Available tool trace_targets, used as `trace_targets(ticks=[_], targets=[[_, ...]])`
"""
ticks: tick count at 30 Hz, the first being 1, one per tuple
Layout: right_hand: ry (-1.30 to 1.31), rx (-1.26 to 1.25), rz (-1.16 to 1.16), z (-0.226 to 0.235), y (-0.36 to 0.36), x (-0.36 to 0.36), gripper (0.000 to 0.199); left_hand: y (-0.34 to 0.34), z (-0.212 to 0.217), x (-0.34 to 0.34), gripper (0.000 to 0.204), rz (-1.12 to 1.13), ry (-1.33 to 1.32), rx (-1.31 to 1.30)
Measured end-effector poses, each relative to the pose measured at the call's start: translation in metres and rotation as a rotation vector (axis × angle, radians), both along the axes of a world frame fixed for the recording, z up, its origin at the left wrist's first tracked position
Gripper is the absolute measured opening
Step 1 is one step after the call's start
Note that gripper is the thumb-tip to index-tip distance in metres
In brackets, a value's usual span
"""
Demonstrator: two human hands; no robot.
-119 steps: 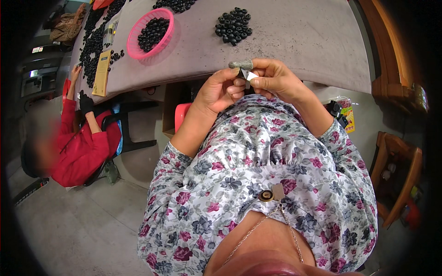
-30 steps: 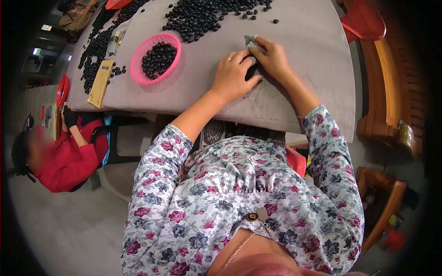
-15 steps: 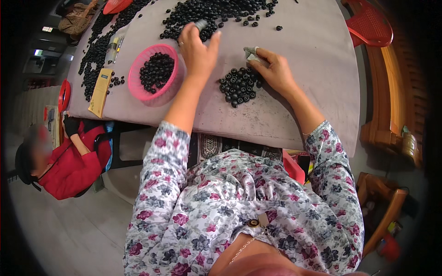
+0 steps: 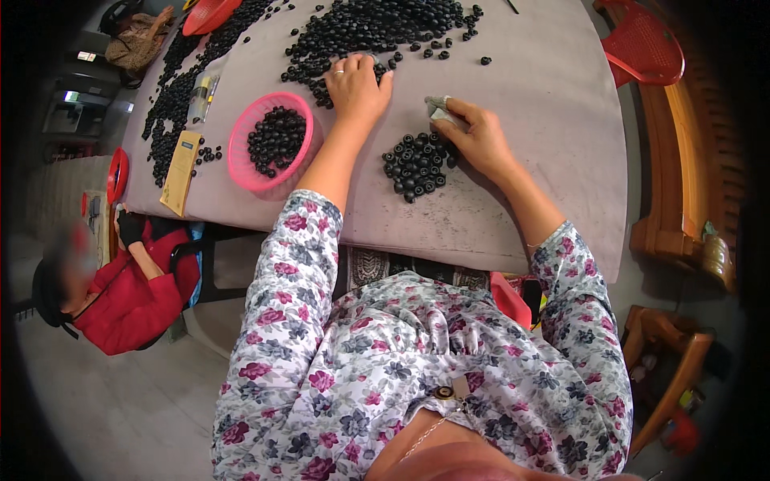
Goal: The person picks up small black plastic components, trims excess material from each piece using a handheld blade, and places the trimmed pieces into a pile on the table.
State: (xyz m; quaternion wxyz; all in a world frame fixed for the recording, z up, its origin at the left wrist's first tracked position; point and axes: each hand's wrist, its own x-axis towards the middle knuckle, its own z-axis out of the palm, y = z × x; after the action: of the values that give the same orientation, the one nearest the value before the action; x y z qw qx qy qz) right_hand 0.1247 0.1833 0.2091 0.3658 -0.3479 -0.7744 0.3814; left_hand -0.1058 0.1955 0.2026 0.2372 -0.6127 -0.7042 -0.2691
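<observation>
Black beads (image 4: 377, 34): apparent picking-up step

Left hand (image 4: 358, 92), fingers slightly parted, grip hidden, at the heap toward the worktop's (image 4: 529, 104) far edge; right hand (image 4: 483, 143), pinching a grey-white scrap (image 4: 438, 112), beside the nearer pile (image 4: 415, 168). Next, likely: fingertip closure.

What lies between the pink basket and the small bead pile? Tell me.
In the head view, the left forearm crosses between the pink basket and the small bead pile; grey cloth shows between forearm and pile.
</observation>
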Motion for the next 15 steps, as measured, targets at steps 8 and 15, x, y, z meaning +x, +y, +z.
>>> trace_targets(ticks=[8, 15], targets=[[-0.001, 0.006, 0.012, 0.017, -0.016, -0.012, 0.037, -0.075, 0.020, 0.009, 0.037, -0.326, -0.187, -0.037], [0.013, -0.001, 0.008, 0.040, -0.057, -0.018, 0.030, -0.116, 0.039, 0.008, 0.026, -0.593, -0.401, -0.047]])
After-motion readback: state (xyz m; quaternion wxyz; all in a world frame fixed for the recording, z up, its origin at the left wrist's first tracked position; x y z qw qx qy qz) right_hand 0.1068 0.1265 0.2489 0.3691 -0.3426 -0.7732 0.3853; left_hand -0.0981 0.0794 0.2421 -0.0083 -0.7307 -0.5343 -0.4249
